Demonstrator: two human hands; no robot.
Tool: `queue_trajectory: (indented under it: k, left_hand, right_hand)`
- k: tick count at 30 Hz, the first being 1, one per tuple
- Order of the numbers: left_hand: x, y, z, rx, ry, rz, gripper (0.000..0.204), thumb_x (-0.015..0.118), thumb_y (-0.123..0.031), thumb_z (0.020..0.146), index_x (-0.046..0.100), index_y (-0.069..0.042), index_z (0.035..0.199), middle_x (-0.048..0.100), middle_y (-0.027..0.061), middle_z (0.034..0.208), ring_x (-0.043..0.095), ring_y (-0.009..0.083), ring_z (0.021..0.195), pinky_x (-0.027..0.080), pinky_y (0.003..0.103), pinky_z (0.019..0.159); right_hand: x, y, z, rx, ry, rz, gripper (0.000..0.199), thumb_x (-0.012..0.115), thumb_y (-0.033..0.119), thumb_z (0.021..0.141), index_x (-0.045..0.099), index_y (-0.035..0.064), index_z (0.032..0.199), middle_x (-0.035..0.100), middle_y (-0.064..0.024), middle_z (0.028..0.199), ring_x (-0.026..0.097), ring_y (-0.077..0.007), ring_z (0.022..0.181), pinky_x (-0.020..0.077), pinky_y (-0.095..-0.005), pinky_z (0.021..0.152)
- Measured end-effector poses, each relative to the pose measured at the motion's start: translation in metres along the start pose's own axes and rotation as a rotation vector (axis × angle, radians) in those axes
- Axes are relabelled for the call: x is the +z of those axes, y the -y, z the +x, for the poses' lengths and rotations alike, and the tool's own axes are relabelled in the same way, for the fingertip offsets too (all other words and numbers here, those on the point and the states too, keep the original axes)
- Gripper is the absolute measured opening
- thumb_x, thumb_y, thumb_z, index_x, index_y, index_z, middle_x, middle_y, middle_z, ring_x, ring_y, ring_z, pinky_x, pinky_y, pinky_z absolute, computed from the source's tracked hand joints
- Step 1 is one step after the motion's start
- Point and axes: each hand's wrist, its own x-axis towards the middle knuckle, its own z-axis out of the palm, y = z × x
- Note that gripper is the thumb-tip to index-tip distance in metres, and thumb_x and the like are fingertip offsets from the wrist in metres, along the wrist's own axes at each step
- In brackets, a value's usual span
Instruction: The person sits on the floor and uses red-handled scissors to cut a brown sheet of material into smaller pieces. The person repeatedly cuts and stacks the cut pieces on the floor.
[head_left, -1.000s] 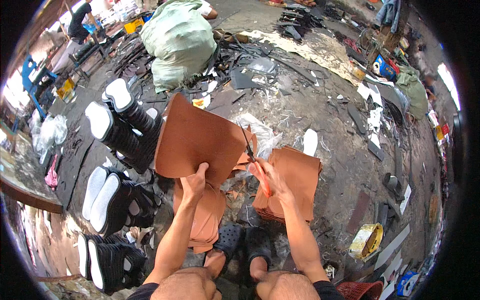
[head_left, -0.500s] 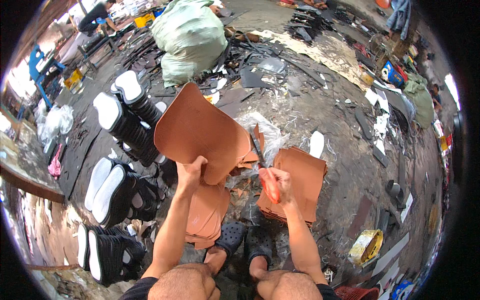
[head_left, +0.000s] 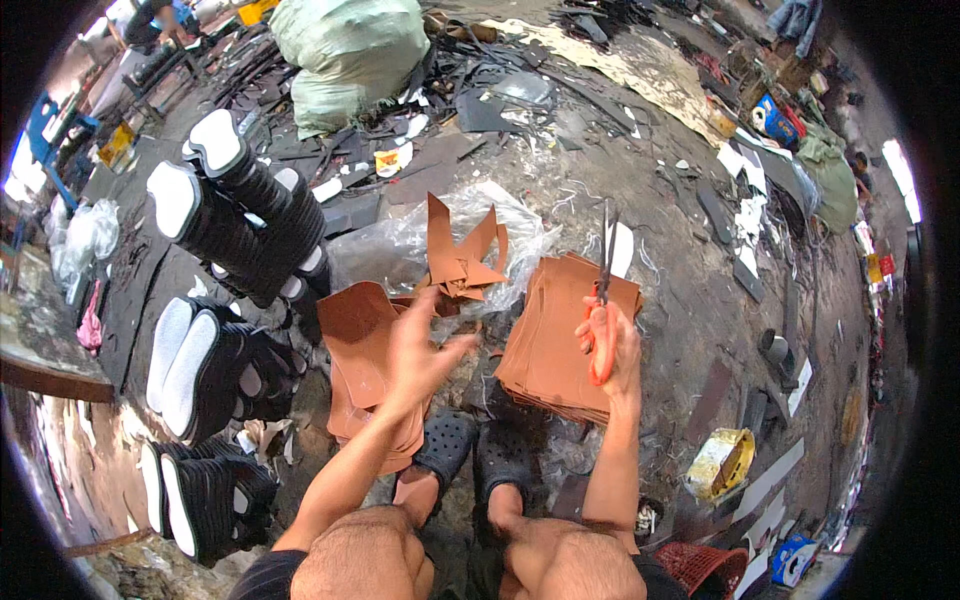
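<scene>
At mid-frame the right hand [head_left: 612, 345] grips orange-handled scissors [head_left: 603, 300] over an uncut brown sheet stack [head_left: 560, 340], while the empty, splay-fingered left hand [head_left: 420, 345] hovers above cut pieces [head_left: 365, 350].

scissors [head_left: 603, 300]: metal blades, glossy orange plastic handles | sheets [head_left: 560, 340]: matt leather-like
</scene>
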Motion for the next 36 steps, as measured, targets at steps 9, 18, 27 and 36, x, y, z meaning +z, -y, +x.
queue_trajectory:
  k: [9,18,27,36]
  left_hand:
    - [0.129,0.064,0.007,-0.33,0.472,-0.116,0.08,0.072,-0.04,0.081,0.038,-0.012,0.149,0.024,0.0318,0.153,0.022,0.0369,0.146,0.027,0.04,0.115]
    - [0.004,0.052,-0.007,-0.884,0.149,-0.725,0.069,0.065,-0.021,0.092,0.028,-0.002,0.148,0.045,0.0211,0.141,0.06,0.0257,0.113,0.058,0.036,0.08]
    - [0.066,0.081,-0.032,-1.197,0.262,-0.535,0.098,0.084,-0.036,0.074,0.028,-0.003,0.147,0.052,0.017,0.119,0.056,0.0251,0.1,0.051,0.04,0.074]
    - [0.097,0.12,-0.057,-1.2,0.237,-0.666,0.106,0.085,-0.039,0.073,0.021,-0.007,0.15,0.043,0.021,0.141,0.049,0.0258,0.124,0.048,0.046,0.09]
  right_hand:
    - [-0.051,-0.008,-0.033,-0.01,-0.184,-0.042,0.035,0.072,0.027,0.09,0.064,-0.0016,0.108,0.058,-0.0012,0.067,0.054,-0.0066,0.061,0.0424,-0.0242,0.052]
    - [-0.002,-0.073,-0.03,0.273,-0.02,0.112,0.052,0.062,0.052,0.091,0.065,0.0016,0.101,0.056,-0.0019,0.063,0.058,-0.0096,0.052,0.047,-0.0229,0.05]
    - [-0.005,-0.05,-0.036,0.222,-0.055,0.1,0.054,0.062,0.054,0.09,0.064,0.0013,0.099,0.055,-0.0019,0.066,0.057,-0.0098,0.052,0.0481,-0.0238,0.051]
    - [0.008,-0.068,-0.041,0.251,-0.008,0.209,0.048,0.061,0.048,0.094,0.063,0.0,0.101,0.055,-0.0029,0.065,0.056,-0.0103,0.053,0.0478,-0.0247,0.05]
